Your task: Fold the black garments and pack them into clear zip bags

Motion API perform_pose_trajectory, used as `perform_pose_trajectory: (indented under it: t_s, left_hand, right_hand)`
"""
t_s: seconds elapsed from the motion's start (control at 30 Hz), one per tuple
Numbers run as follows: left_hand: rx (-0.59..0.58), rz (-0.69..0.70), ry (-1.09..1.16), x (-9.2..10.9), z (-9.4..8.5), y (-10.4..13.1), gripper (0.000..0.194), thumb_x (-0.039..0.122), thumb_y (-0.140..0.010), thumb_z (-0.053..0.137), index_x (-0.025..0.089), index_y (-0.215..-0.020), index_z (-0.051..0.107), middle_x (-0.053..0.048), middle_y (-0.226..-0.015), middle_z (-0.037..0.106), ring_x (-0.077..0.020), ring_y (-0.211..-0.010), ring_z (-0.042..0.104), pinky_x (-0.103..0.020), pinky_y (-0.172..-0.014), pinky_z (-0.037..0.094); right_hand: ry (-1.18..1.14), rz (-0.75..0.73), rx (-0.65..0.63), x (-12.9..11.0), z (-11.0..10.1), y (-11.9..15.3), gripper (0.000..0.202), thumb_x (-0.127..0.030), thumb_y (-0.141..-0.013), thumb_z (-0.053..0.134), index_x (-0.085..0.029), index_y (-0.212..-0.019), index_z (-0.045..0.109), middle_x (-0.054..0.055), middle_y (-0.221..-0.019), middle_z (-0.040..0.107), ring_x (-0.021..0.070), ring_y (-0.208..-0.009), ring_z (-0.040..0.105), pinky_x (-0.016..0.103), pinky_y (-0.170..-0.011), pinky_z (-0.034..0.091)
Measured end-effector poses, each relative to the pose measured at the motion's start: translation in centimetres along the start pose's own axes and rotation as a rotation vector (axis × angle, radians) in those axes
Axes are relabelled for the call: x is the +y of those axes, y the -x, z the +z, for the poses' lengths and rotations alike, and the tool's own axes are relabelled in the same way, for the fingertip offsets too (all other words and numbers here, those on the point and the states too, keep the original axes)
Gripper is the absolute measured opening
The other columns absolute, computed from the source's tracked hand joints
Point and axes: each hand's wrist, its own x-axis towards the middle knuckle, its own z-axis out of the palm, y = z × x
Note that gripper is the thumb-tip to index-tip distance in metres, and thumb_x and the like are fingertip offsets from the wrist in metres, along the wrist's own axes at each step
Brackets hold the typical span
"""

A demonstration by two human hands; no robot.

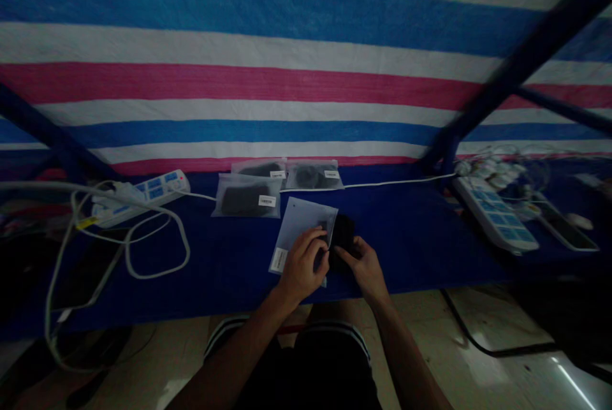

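Note:
A frosted plastic bag (299,222) with a white label lies on the blue table in front of me, tilted slightly. My left hand (306,263) is closed at the bag's right edge, its fingers curled on the opening. A black, soft-looking item (343,238) lies against that edge on the right. My right hand (362,263) pinches the lower right part of the black item between thumb and fingers. Whether part of the item is inside the bag is too dark to tell.
Behind are labelled bags with dark contents (246,198), (313,175). Power strips lie left (160,187) and right (497,215), with a looped white cable (186,250) at left. A phone (567,225) is far right. Blue frame bars (507,65) slant beside striped sheeting (287,88).

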Motion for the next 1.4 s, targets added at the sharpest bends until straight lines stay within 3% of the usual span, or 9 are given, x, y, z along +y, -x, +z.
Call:
perform_pose_trajectory:
  t_s: [0.17,0.33,0.43,0.6,0.83,1.1,1.23,1.4]
  left_hand:
    - [0.019,0.074,0.009,0.1,0.0,-0.1,0.017,0.009,-0.095,0.057,0.023,-0.105,0.059,-0.011,-0.129,0.069,-0.0265,-0.135,0.061,-0.048,-0.117,0.051]
    - [0.063,0.03,0.025,0.0,-0.2,-0.2,0.017,0.01,-0.097,0.055,0.024,-0.105,0.058,-0.01,-0.128,0.07,-0.0258,-0.133,0.062,-0.053,-0.118,0.049]
    - [0.06,0.01,0.018,-0.1,-0.2,-0.2,0.016,0.011,-0.098,0.054,0.024,-0.105,0.057,-0.01,-0.13,0.07,-0.0263,-0.134,0.061,-0.056,-0.119,0.047]
    - [0.028,-0.008,0.017,-0.2,-0.1,-0.1,0.015,0.012,-0.098,0.054,0.024,-0.106,0.058,-0.01,-0.132,0.069,-0.0268,-0.135,0.06,-0.054,-0.117,0.048]
    - [0.023,0.022,0.037,-0.3,-0.1,0.0,0.016,0.011,-0.099,0.053,0.024,-0.107,0.057,-0.011,-0.134,0.07,-0.0262,-0.134,0.062,-0.053,-0.116,0.051]
    - [-0.035,0.109,0.029,-0.1,-0.2,0.1,0.018,0.008,-0.098,0.052,0.023,-0.108,0.056,-0.011,-0.136,0.069,-0.026,-0.138,0.059,-0.055,-0.119,0.048]
    - [-0.043,0.135,0.02,0.0,-0.2,0.0,0.017,0.008,-0.098,0.053,0.023,-0.106,0.056,-0.011,-0.135,0.069,-0.0255,-0.138,0.06,-0.054,-0.119,0.048]
    - [-0.04,0.12,0.013,0.0,-0.3,-0.1,0.016,0.009,-0.098,0.053,0.023,-0.106,0.056,-0.012,-0.136,0.069,-0.0264,-0.138,0.06,-0.055,-0.118,0.048]
  right_hand:
    - [-0.022,-0.004,0.023,-0.1,1.1,0.3,0.046,-0.055,-0.062,0.091,-0.02,-0.078,0.066,0.003,-0.079,0.071,0.0225,-0.078,0.063,0.034,-0.078,0.049]
    - [-0.076,0.004,-0.058,-0.8,1.7,0.9,0.046,-0.059,-0.072,0.085,-0.021,-0.096,0.075,0.007,-0.1,0.078,0.0272,-0.094,0.069,0.037,-0.088,0.051]
    - [-0.122,0.048,-0.086,-0.8,1.1,1.1,0.045,-0.06,-0.076,0.083,-0.021,-0.098,0.076,0.005,-0.101,0.078,0.0257,-0.095,0.069,0.034,-0.087,0.051]
    - [-0.188,0.131,-0.09,-0.2,0.0,0.7,0.047,-0.059,-0.071,0.088,-0.022,-0.097,0.076,0.003,-0.094,0.077,0.0233,-0.088,0.069,0.03,-0.08,0.051]
    - [-0.298,0.204,-0.148,0.1,0.7,0.5,0.055,-0.051,-0.064,0.096,-0.022,-0.105,0.074,0.003,-0.097,0.08,0.0227,-0.088,0.073,0.033,-0.086,0.053]
    - [-0.426,0.254,0.005,-0.9,0.9,1.0,0.054,-0.05,-0.067,0.094,-0.024,-0.11,0.073,0.002,-0.109,0.081,0.0247,-0.103,0.074,0.032,-0.089,0.057]
    - [-0.468,0.315,0.012,-1.6,1.2,0.6,0.051,-0.056,-0.066,0.092,-0.021,-0.1,0.077,0.004,-0.1,0.082,0.0276,-0.101,0.075,0.033,-0.086,0.06]
    - [-0.473,0.317,0.087,-1.1,1.3,0.7,0.047,-0.052,-0.06,0.094,-0.021,-0.092,0.078,0.004,-0.091,0.082,0.0288,-0.098,0.076,0.034,-0.082,0.061]
